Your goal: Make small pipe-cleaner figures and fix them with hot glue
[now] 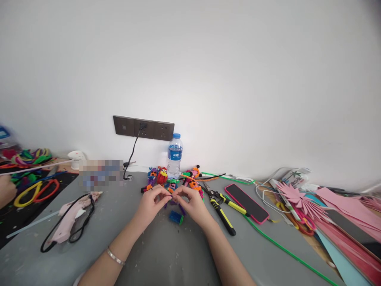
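Observation:
My left hand [152, 203] and my right hand [192, 203] meet above the grey mat [175, 256], thumbs and index fingers pinched together. Between them is a thin purple pipe cleaner [182, 209], mostly covered by the fingers. Just below lies a small translucent blue object with a green end [176, 217]; its kind is unclear. Colourful fuzzy figures stand or lie right behind the hands, among them a red one with a yellow face [162, 175], a purple-and-blue one [152, 176] and an orange one [195, 185].
Behind the figures stands a water bottle [175, 155]. Yellow-and-black pliers [222, 206], a phone [247, 203] and a long green pipe cleaner [285, 251] lie to the right. On the left are a pink glue gun [66, 222] with its cord and another person's hand [6, 190].

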A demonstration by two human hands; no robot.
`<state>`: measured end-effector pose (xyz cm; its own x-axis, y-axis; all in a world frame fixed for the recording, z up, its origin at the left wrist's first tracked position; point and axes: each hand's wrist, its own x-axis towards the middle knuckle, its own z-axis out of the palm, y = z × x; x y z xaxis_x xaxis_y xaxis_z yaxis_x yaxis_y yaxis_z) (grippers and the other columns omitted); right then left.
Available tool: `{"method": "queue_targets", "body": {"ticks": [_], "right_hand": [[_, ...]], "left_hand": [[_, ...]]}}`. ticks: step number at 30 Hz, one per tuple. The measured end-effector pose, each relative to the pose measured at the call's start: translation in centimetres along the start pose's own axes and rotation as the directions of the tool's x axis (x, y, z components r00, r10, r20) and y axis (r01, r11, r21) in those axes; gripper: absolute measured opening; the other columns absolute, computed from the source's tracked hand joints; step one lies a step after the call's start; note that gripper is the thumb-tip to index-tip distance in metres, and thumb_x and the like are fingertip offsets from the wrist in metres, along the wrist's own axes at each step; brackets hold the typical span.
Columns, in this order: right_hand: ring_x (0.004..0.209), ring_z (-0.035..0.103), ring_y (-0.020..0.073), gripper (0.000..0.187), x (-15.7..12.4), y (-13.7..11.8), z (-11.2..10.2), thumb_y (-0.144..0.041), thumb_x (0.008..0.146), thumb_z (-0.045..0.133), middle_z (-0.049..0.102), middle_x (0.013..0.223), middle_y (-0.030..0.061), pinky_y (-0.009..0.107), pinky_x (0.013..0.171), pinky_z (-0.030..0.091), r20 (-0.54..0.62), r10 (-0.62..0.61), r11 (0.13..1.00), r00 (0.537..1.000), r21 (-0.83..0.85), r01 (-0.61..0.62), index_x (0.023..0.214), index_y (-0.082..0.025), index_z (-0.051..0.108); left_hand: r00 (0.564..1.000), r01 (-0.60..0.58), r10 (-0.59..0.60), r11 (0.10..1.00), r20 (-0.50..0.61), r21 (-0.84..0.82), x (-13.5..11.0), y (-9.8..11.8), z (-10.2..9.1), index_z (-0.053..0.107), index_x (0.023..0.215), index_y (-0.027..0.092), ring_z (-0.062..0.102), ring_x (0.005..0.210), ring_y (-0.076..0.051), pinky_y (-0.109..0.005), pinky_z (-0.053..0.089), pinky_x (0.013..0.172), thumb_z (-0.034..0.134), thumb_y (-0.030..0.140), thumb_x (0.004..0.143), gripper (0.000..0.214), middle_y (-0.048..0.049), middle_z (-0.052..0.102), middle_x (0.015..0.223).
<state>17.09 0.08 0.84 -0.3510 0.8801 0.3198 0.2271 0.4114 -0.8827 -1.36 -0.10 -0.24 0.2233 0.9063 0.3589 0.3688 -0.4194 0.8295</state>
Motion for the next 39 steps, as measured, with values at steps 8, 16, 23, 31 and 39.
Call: {"method": "queue_targets", "body": {"ticks": [8, 16, 23, 31, 39], "right_hand": [[0.071, 0.064, 0.0148, 0.010, 0.0, 0.3, 0.0, -0.024, 0.086, 0.056, 0.067, 0.076, 0.0015, 0.026, 0.070, 0.050, 0.038, 0.053, 0.998, 0.998, 0.026, -0.054, 0.082, -0.018, 0.063], [0.070, 0.062, 0.0137, 0.008, 0.1, 0.3, 0.1, -0.023, 0.087, 0.055, 0.065, 0.077, 0.0006, 0.025, 0.069, 0.048, 0.027, 0.038, 0.998, 0.999, 0.043, -0.039, 0.084, -0.018, 0.061], [0.073, 0.060, 0.0142, 0.010, 0.0, -0.2, -0.2, -0.017, 0.087, 0.052, 0.064, 0.077, 0.0004, 0.025, 0.069, 0.046, 0.052, -0.008, 0.995, 0.999, -0.095, 0.013, 0.084, -0.019, 0.061], [0.079, 0.058, 0.0167, 0.010, 0.0, 0.0, -0.4, -0.017, 0.087, 0.053, 0.063, 0.083, 0.0024, 0.027, 0.071, 0.044, 0.048, -0.055, 0.975, 0.997, -0.210, 0.064, 0.084, -0.020, 0.062], [0.075, 0.058, 0.0154, 0.011, -0.1, -0.4, -0.2, -0.014, 0.086, 0.050, 0.063, 0.081, 0.0020, 0.026, 0.069, 0.044, 0.078, -0.088, 0.978, 0.993, -0.180, 0.101, 0.083, -0.019, 0.060]], "left_hand": [[0.993, -0.117, 0.111, 0.969, 0.038, 0.216, -0.1, -0.8, 0.2, 0.065, 0.078, 0.020, 0.052, 0.055, -0.010, -0.022, 0.043, 0.058, 0.057, 0.027, 0.086, 0.013, 0.0005, 0.062, 0.076], [1.000, -0.005, 0.002, 0.992, 0.029, 0.122, 0.1, -0.8, 0.5, 0.068, 0.077, 0.018, 0.046, 0.049, -0.009, -0.021, 0.036, 0.050, 0.059, 0.030, 0.084, 0.017, 0.0000, 0.063, 0.074], [0.996, 0.064, -0.068, 0.996, 0.059, 0.054, 0.0, -0.4, 0.7, 0.067, 0.076, 0.017, 0.054, 0.059, -0.013, -0.022, 0.040, 0.053, 0.058, 0.032, 0.082, 0.019, -0.0023, 0.064, 0.073], [0.995, 0.071, -0.074, 0.996, 0.062, 0.051, -0.1, -0.4, 1.0, 0.065, 0.074, 0.018, 0.053, 0.057, -0.012, -0.022, 0.040, 0.053, 0.060, 0.030, 0.080, 0.014, -0.0005, 0.064, 0.071], [0.996, 0.034, -0.039, 0.997, 0.074, 0.065, -0.3, 0.1, 1.4, 0.058, 0.071, 0.018, 0.053, 0.058, -0.012, -0.021, 0.040, 0.053, 0.059, 0.021, 0.076, 0.006, 0.0022, 0.058, 0.067]]}}
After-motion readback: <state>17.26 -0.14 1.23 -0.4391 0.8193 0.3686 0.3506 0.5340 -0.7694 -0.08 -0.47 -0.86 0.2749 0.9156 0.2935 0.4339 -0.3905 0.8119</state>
